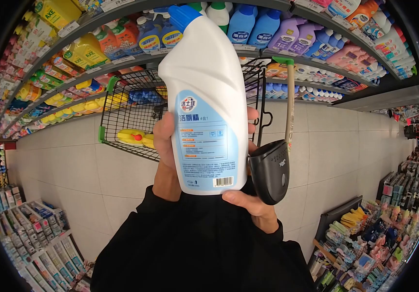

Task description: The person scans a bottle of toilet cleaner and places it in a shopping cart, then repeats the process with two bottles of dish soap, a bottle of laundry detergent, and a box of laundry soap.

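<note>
A white toilet cleaner bottle with a blue cap and a light blue label stands upright before me, tilted slightly, its printed side facing me. My left hand wraps around it from the left, and fingertips show past its right side. At the lower right corner, the thumb of my right hand presses on the bottle's base; the other fingers are mostly hidden. A black plastic device, rounded and with a small button, sits just above my right hand; how it is attached is hidden.
Behind the bottle stands a wire shopping cart with green corners and a yellow item inside. Shelves of cleaning bottles curve across the back. Product racks stand at lower left, and bins of small goods at lower right.
</note>
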A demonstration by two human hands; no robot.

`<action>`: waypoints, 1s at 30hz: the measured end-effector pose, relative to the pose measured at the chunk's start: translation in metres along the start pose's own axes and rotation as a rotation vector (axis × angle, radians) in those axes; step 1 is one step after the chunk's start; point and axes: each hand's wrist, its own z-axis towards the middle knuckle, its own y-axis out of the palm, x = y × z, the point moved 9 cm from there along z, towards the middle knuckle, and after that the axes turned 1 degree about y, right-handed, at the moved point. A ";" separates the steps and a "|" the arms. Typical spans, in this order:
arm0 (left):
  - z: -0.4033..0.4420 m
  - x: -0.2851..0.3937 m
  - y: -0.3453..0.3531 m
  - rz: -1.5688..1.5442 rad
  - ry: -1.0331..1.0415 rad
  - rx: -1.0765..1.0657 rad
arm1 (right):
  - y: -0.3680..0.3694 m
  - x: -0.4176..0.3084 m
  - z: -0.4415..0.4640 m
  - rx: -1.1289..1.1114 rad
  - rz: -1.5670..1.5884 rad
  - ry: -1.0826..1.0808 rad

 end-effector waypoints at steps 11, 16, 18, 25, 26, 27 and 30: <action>-0.003 0.004 -0.001 0.097 -0.072 -0.002 | -0.003 0.016 0.000 0.077 0.175 0.103; -0.006 0.007 -0.004 0.139 -0.078 -0.015 | 0.000 0.017 0.003 0.076 0.208 0.130; -0.008 0.008 -0.008 0.164 -0.088 0.033 | 0.001 0.018 0.004 0.063 0.225 0.140; -0.007 0.013 -0.004 0.220 -0.062 0.054 | 0.003 0.016 0.006 0.074 0.195 0.134; -0.007 0.014 -0.004 0.221 -0.058 0.048 | 0.004 0.015 0.006 0.075 0.185 0.133; -0.007 0.015 -0.004 0.222 -0.054 0.042 | 0.004 0.015 0.007 0.076 0.173 0.131; -0.007 0.018 -0.004 0.268 -0.056 0.044 | 0.005 0.017 0.007 0.079 0.185 0.147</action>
